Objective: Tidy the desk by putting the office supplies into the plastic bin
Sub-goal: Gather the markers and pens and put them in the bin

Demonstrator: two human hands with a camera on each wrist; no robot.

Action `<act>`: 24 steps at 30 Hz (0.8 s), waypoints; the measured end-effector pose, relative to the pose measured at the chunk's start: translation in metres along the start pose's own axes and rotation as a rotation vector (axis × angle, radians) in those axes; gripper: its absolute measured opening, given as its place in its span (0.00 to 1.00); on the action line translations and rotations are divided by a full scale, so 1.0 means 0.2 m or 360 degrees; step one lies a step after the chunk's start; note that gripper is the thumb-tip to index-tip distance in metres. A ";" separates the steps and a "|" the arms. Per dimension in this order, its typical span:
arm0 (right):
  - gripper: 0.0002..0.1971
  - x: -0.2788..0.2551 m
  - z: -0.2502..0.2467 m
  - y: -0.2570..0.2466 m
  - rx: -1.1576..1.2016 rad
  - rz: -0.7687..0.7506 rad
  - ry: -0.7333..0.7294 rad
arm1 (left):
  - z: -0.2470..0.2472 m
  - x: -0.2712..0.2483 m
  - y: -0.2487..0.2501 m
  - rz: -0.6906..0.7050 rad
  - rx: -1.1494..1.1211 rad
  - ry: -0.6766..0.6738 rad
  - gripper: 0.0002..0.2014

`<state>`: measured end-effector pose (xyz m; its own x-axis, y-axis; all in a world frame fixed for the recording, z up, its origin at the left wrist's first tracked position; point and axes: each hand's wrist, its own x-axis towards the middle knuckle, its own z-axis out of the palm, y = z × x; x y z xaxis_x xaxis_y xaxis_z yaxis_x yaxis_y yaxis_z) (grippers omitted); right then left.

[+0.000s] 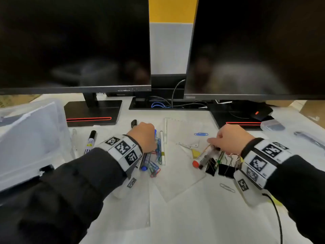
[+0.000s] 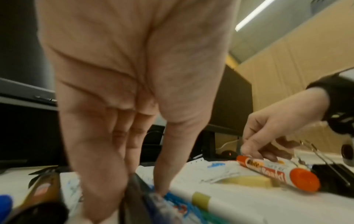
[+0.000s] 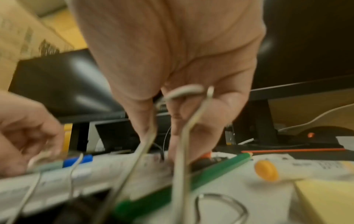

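Observation:
The clear plastic bin (image 1: 35, 134) stands at the left of the desk. My left hand (image 1: 146, 138) is down on a heap of coloured paper clips (image 1: 156, 166), its thumb and fingers (image 2: 95, 174) either side of a blue marker (image 1: 145, 162). My right hand (image 1: 228, 140) pinches the far end of a red-capped whiteboard marker (image 2: 277, 171). That marker lies beside a green pencil (image 3: 210, 174) and black binder clips (image 1: 223, 169), whose wire handles (image 3: 184, 136) rise in front of the right palm.
Two dark monitors (image 1: 73, 50) on stands close off the back. A black marker (image 1: 90, 140), white pen (image 1: 162, 150), yellow sticky notes (image 1: 195, 153), blue paper clip (image 1: 201, 134) and silver paper clip (image 1: 227, 187) lie loose. A mouse (image 1: 262, 112) sits far right.

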<state>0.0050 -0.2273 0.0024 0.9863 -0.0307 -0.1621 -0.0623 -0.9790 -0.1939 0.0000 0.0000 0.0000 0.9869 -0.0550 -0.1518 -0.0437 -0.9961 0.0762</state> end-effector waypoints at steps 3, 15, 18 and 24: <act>0.26 0.01 0.01 -0.04 -0.0136 0.0038 0.0046 | 0.00 0.03 0.01 -0.0029 -0.0028 -0.0039 0.11; 0.18 -0.03 -0.03 -0.19 -0.0034 0.0000 0.0168 | -0.06 -0.01 -0.01 -0.0131 -0.0660 0.0036 0.17; 0.11 -0.06 -0.08 -0.24 0.0465 -0.0234 0.0483 | -0.15 -0.06 -0.01 -0.0012 -0.1418 -0.0026 0.09; 0.12 -0.10 -0.03 -0.43 0.1653 -0.0592 0.0017 | -0.19 -0.13 0.04 0.0307 -0.2068 -0.0042 0.10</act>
<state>-0.0083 -0.1440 0.0274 0.9711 0.2240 0.0823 0.1455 -0.2821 -0.9483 -0.0209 -0.0047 0.0428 0.9777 -0.2040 -0.0498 0.0124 -0.1810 0.9834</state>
